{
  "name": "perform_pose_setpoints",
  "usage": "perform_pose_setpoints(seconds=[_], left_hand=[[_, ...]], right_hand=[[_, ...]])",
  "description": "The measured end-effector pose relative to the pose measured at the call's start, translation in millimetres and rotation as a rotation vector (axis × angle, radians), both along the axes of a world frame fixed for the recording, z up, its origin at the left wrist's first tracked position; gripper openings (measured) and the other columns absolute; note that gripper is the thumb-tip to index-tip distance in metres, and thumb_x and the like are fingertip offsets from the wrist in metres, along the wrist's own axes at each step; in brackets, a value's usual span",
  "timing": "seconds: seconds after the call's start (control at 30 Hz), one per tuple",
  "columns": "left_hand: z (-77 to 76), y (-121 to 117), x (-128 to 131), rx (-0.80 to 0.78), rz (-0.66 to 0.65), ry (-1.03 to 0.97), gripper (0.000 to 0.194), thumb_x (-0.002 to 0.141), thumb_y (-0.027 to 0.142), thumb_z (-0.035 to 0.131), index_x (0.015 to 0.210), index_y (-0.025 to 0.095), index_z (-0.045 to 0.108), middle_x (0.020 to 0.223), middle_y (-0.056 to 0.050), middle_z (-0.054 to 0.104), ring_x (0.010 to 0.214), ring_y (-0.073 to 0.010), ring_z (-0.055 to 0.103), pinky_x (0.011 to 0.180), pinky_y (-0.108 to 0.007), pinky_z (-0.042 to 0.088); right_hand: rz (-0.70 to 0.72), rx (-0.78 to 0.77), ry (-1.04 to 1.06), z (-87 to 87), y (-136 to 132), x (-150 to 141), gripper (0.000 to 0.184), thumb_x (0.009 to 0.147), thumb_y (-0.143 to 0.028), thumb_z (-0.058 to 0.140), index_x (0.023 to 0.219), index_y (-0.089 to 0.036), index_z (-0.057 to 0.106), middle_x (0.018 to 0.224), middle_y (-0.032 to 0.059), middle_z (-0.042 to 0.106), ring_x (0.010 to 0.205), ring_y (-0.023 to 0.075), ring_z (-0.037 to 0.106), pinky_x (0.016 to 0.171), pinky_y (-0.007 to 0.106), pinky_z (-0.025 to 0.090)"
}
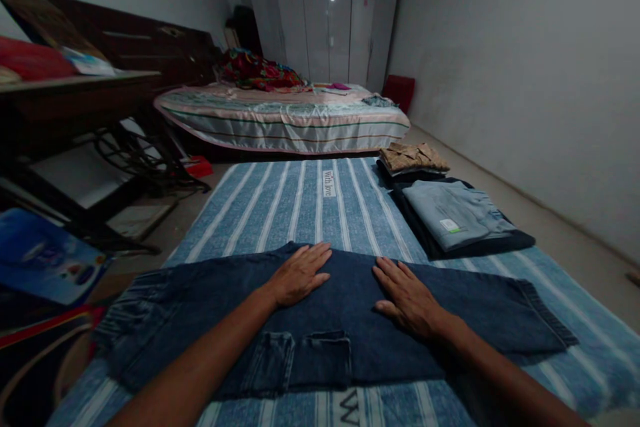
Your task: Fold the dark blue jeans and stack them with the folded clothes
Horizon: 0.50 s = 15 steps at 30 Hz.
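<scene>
A pair of dark blue jeans lies spread flat across a blue striped mat in front of me, waistband to the left, leg hem to the right, back pockets facing up. My left hand rests palm down on the jeans near their far edge, fingers stretched out. My right hand lies flat on the denim just to the right of it, fingers apart. Neither hand grips the cloth.
Folded clothes sit on the mat at the right: a grey-blue garment on a dark one, and a tan patterned piece behind. A striped mattress lies beyond. A dark table and a blue bag stand at left.
</scene>
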<state>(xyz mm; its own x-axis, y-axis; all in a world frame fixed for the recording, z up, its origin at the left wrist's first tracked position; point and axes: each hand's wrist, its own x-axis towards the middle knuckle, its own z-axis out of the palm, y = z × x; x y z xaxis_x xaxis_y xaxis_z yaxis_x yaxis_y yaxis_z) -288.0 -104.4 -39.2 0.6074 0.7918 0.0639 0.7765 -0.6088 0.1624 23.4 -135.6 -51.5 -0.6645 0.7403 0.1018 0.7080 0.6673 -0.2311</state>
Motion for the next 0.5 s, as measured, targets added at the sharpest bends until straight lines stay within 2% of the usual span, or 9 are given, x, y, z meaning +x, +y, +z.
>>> perform_pose_setpoints(seconds=[0.13,0.5], left_hand=[[-0.9,1,-1,-0.007,0.008,-0.002,0.053,0.095,0.048,0.034,0.143,0.025,0.033,0.151,-0.007,0.031,0.139,-0.0211,0.029,0.114,-0.042,0.020],[-0.9,1,1,-0.036,0.024,0.015,0.053,0.095,0.047,0.035,0.143,0.024,0.033,0.151,-0.008,0.030,0.139,-0.0214,0.026,0.114,-0.043,0.019]], right_hand=[[-0.092,0.024,-0.006,-6.2,-6,13,0.069,0.092,-0.058,0.037,0.145,-0.013,0.032,0.151,0.0154,0.026,0.140,0.0277,0.019,0.114,0.050,0.021],[-0.218,0.048,-0.080,-15.9,-18,36,0.070,0.093,-0.060,0.032,0.143,-0.012,0.035,0.151,0.0134,0.027,0.140,0.0261,0.022,0.114,0.049,0.021]])
